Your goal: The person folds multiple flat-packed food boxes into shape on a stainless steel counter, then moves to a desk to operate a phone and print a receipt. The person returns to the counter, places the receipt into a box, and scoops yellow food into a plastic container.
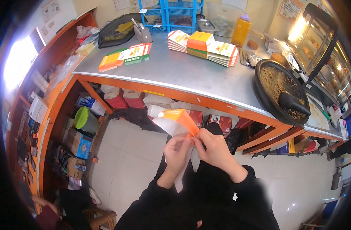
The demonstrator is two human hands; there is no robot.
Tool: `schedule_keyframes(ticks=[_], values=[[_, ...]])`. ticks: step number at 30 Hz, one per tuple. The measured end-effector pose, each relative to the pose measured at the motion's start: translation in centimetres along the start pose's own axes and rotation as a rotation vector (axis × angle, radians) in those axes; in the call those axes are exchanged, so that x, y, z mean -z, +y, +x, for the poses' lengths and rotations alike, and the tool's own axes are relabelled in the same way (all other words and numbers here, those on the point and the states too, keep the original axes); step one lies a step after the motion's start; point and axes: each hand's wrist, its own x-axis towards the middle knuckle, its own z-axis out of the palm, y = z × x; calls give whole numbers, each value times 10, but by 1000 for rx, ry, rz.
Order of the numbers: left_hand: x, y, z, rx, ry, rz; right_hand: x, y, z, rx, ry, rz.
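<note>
My left hand (175, 153) and my right hand (214, 148) meet over my lap, in front of the table. Fingers of both are pinched on a partly folded carton (179, 119), orange and yellow outside and white inside. Its panels stand apart, pointing up and away from me. A lower white flap hangs between my forearms. My fingertips cover the edge they pinch. On the table lie flat printed cartons (125, 57) in orange, green and white at the left, and a stack of similar cartons (219, 53) farther right.
A metal-topped table (164, 65) stands ahead. A stone mortar (269, 82) with its pestle (292, 103) sits at its right end. Behind are a yellow sauce bottle (241, 30), a tape dispenser (142, 32) and a glass food case (317, 46). Another person's hand (44, 203) shows at lower left.
</note>
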Motion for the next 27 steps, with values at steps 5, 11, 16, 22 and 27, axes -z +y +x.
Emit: schedule_keyframes(ticks=[5,11,16,22,27], values=[[3,0,-5,63,-19,66,-2,2,-3,-38,-39,15],[-4,-3,-4,37,34,24,-4,2,-5,-86,6,-18],[-4,-4,-3,26,3,57,-4,4,-5,-97,52,-17],[-3,-3,-3,88,-15,16,-1,10,-6,6,-78,-64],[-4,-4,-1,78,-24,26,3,15,-4,-37,-77,56]])
